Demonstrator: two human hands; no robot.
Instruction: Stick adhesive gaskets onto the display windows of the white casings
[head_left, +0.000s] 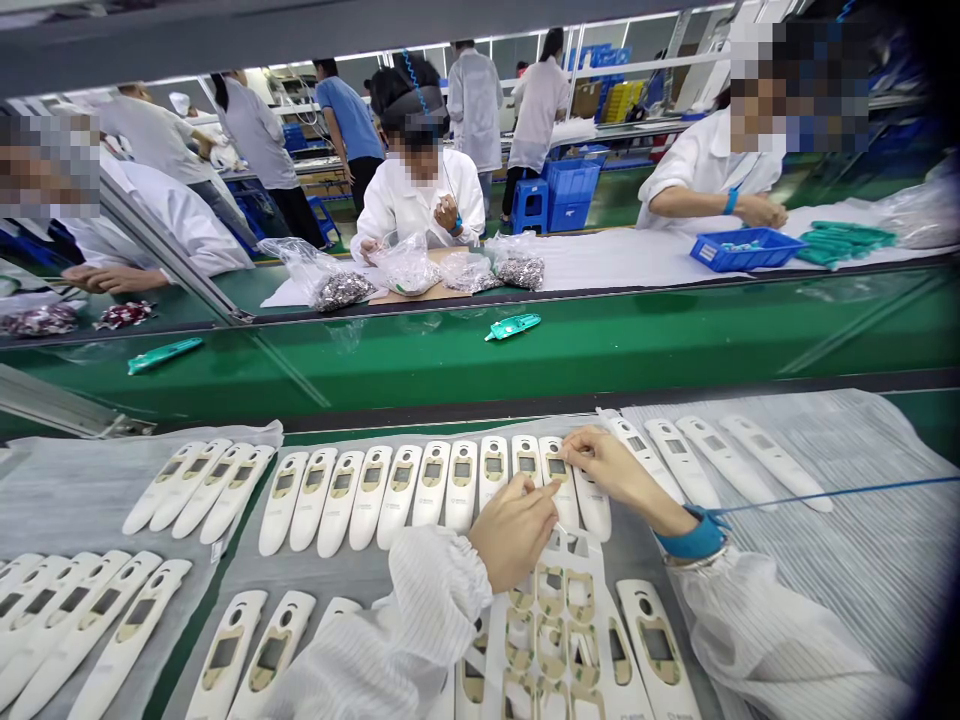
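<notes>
My left hand [517, 530] is over the upper left corner of a sheet of die-cut adhesive frames [551, 640], its lower fingers curled against the sheet's edge. Its index fingertip touches the display window of a white thermometer-shaped housing [556, 500] in the upper row. My right hand [596, 462] pinches at the top of that same housing; what lies between its fingertips is hidden. A tan adhesive frame surrounds the housing's window. More white housings [435, 480] with tan frames lie to the left, while those at right [697, 460] show no tan.
More housings [135, 610] lie on foam sheeting at left. A blue wrist strap's cord [840, 493] runs off to the right. Beyond is a green conveyor [390, 355] with teal devices [513, 327]. Co-workers in white coats sit opposite, near bags of small parts [341, 290] and a blue tray [746, 250].
</notes>
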